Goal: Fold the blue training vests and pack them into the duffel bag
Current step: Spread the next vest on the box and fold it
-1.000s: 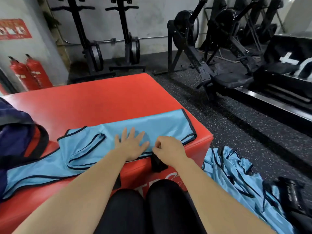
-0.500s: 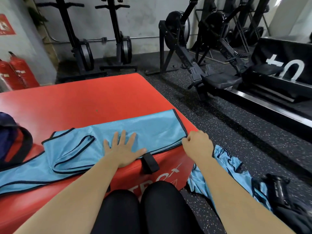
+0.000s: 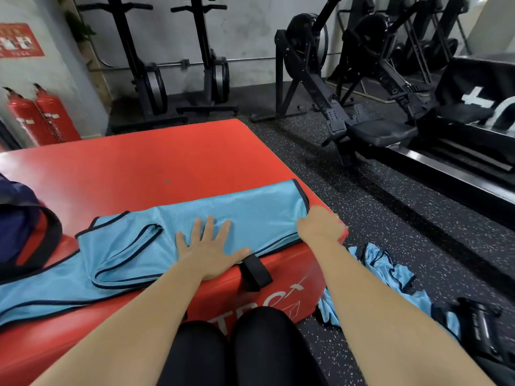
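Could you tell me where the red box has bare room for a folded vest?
The far half of the box is bare, from the vest to the far edge, right of the bag. The near strip is crowded: the vest spans it under the left hand, the right hand gripping its end.

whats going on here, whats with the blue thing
A person is folding a blue vest laid lengthwise across a red block. The left hand presses flat on the vest's middle, and the right hand grips its right end at the block's corner. A floor pile of blue vests lies crumpled on the right, not yet folded. A dark bag sits at the block's left edge.
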